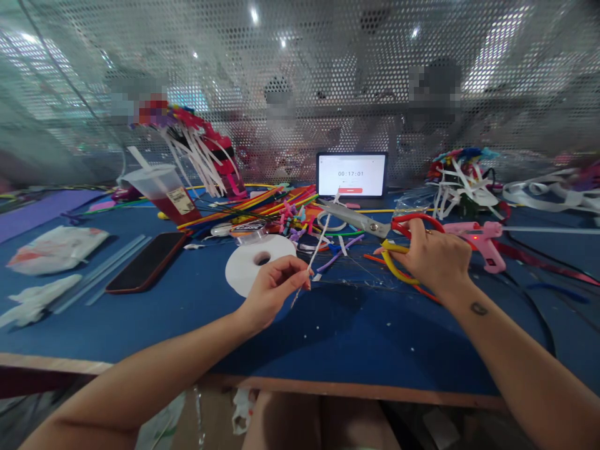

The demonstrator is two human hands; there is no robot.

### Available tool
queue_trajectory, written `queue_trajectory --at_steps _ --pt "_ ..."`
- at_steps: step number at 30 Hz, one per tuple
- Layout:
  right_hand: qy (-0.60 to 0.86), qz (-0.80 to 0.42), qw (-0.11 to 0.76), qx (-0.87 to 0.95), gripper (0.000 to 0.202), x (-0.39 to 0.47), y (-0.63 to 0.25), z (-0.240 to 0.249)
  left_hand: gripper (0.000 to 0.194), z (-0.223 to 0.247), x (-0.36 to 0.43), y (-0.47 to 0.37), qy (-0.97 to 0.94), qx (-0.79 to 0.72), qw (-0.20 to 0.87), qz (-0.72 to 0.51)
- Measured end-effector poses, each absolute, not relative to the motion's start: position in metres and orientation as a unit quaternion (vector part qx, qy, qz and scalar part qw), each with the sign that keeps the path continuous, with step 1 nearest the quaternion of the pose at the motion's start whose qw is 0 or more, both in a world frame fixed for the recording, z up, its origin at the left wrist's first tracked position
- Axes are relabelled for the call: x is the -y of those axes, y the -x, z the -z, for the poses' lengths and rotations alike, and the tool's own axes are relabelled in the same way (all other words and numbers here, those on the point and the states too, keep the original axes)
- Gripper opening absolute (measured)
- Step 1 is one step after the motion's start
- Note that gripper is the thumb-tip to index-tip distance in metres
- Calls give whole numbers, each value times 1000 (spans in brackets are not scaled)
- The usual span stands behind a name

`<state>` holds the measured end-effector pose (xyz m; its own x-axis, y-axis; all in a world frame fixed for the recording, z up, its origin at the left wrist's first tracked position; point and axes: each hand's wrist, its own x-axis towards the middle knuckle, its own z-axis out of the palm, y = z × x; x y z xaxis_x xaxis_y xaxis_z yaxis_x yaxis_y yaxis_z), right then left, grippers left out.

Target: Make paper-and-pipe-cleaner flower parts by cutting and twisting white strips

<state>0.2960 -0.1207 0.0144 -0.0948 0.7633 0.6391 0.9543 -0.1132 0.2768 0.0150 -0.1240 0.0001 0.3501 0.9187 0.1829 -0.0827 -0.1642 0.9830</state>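
My left hand (276, 284) is closed in a pinch on a thin white twisted strip (320, 245), which runs up from the fingertips and dangles a little below them. My right hand (438, 256) grips a pair of scissors (359, 220) with one red and one yellow handle. Their silver blades point left and reach the upper part of the strip; whether they touch it I cannot tell. Under my left hand lies a roll of white ribbon (240, 270). A pink glue gun (490, 244) with a red light sits just beyond my right hand.
Bundled coloured pipe cleaners (253, 203) lie behind the roll. A tablet (351, 175) showing a timer stands at the back. Leftward are a phone (147, 262), a drink cup (164, 194) and a plastic packet (59, 249). Ribbon-tied bundles (462, 184) stand at back right.
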Motion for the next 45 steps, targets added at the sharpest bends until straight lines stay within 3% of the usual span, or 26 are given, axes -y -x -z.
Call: queue_trajectory --at_steps 15,30,45 --pt "682 223 176 674 56 120 -292 -16 11 -6 122 -17 -503 -311 675 -442" --pt "666 267 157 679 60 116 -293 -10 12 -6 124 -16 -473 -253 744 -399" --pt "644 299 179 681 60 117 -293 -10 11 -5 124 -16 -492 -251 741 -381"
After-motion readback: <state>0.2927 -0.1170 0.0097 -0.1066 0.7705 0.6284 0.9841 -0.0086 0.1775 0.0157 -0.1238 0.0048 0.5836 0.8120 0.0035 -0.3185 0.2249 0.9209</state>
